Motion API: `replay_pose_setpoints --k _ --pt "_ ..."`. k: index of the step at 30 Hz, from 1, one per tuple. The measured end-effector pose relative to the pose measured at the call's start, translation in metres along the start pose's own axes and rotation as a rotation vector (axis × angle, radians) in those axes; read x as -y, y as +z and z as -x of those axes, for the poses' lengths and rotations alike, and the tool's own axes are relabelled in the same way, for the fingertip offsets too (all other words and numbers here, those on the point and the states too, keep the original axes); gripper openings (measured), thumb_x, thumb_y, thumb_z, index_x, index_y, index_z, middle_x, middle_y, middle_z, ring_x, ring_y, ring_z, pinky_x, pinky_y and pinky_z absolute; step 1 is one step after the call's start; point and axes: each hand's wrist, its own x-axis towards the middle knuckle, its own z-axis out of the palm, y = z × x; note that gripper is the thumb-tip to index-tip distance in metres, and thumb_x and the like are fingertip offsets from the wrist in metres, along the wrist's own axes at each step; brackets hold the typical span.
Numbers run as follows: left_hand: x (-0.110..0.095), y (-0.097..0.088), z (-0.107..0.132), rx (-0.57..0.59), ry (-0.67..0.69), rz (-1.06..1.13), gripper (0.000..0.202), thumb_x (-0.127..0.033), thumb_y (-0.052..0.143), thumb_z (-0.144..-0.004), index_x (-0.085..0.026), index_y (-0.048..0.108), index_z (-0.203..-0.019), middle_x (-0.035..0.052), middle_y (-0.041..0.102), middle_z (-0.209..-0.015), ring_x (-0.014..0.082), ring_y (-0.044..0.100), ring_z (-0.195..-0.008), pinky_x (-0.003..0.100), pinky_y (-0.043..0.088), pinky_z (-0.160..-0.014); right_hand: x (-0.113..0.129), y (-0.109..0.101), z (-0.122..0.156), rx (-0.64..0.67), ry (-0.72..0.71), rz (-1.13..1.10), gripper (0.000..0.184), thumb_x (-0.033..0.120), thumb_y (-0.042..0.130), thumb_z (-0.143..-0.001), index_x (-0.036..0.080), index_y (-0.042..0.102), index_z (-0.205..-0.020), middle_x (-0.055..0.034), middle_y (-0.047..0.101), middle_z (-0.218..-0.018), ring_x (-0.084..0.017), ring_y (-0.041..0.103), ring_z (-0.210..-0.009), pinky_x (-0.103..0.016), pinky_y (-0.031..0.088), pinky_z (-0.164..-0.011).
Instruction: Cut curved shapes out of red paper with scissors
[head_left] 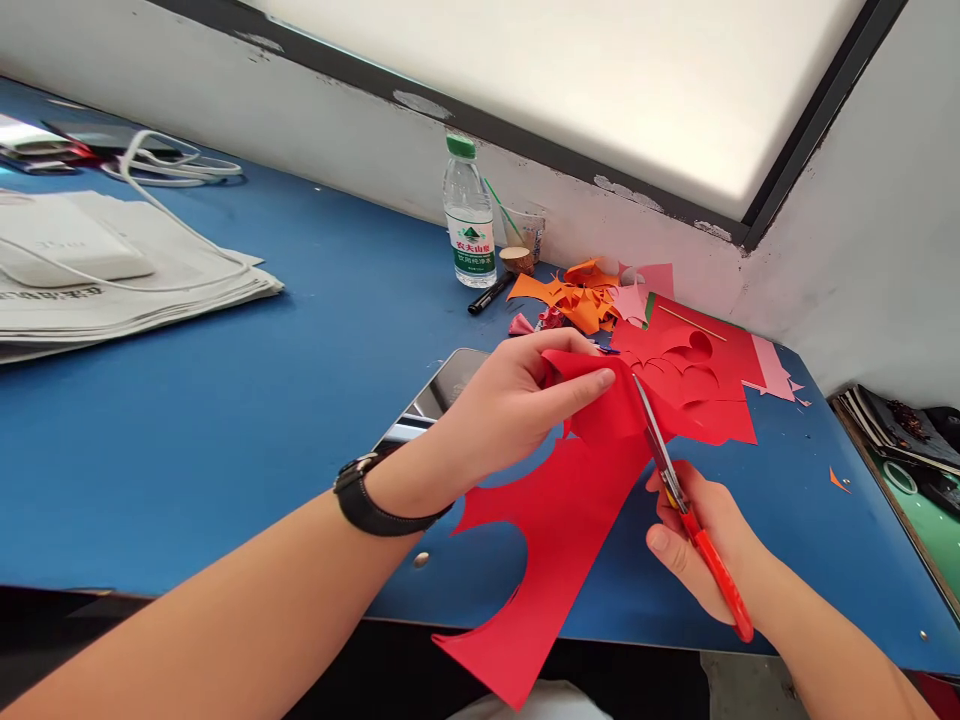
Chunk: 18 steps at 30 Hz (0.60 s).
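head view: one red paper sheet [555, 530] lies partly on the blue tabletop [247, 400] and hangs over its near edge, with curved cut-outs along its left side. one left hand [517, 400] reaches in from the lower left, forearm stretched across the tabletop edge, palm down. its fingers [585, 385] are pinched on the folded upper end of the sheet and lift it a little. one black wristband [375, 498] sits on that wrist.

one right hand [705, 545] comes in from the lower right, wrist low, its fingers clenched around the red handles of one pair of scissors [679, 490]. the blades point up and away from the person, lying against the right edge of the sheet, just beside the left fingertips.

behind the hands lies one heap of cut red paper [697, 375], and beyond it one cluster of orange scraps [574, 295] with a few pink pieces. one water bottle [469, 215] with a green cap stands upright near the wall. one black pen [490, 293] lies at its foot, and one clear cup [525, 235] stands just to its right. one dark glossy tablet [442, 395] lies flat under the left hand. far left, one stack of newspapers [127, 290] carries one white device [67, 250] with a white cable.
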Motion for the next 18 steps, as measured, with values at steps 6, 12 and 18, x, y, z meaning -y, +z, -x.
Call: replay_pose_setpoints --k 6,12,18 --pt "0.0087 -0.0043 -0.0019 0.031 0.009 -0.028 0.034 -0.049 0.089 -0.09 -0.024 0.066 -0.089 -0.0013 0.074 -0.068 0.0207 0.074 -0.067 0.029 0.058 -0.061 -0.0003 0.001 -0.0025 0.009 -0.015 -0.005 0.047 0.069 0.071 -0.102 0.028 0.065 -0.123 0.0071 0.045 -0.076 -0.016 0.038 -0.06 -0.032 0.031 -0.056" --pt "0.0051 -0.003 -0.0014 0.013 -0.016 -0.01 0.035 -0.047 0.095 -0.084 -0.024 0.068 -0.088 -0.0028 0.07 -0.066 0.0192 0.071 -0.065 0.027 0.055 -0.058 0.0014 0.0076 0.0018 -0.075 -0.032 -0.044 0.051 0.075 0.062 -0.104 0.026 0.064 -0.119 0.0075 0.042 -0.075 -0.015 0.034 -0.06 -0.032 0.029 -0.057" --pt "0.0054 -0.0035 -0.001 0.05 -0.019 -0.003 0.036 -0.046 0.094 -0.085 -0.023 0.066 -0.086 -0.0033 0.068 -0.066 0.0162 0.064 -0.06 0.026 0.053 -0.055 -0.0025 0.0046 0.0018 0.034 -0.058 -0.099 0.052 0.077 0.063 -0.106 0.029 0.062 -0.125 0.0067 0.049 -0.074 -0.017 0.043 -0.058 -0.034 0.032 -0.057"
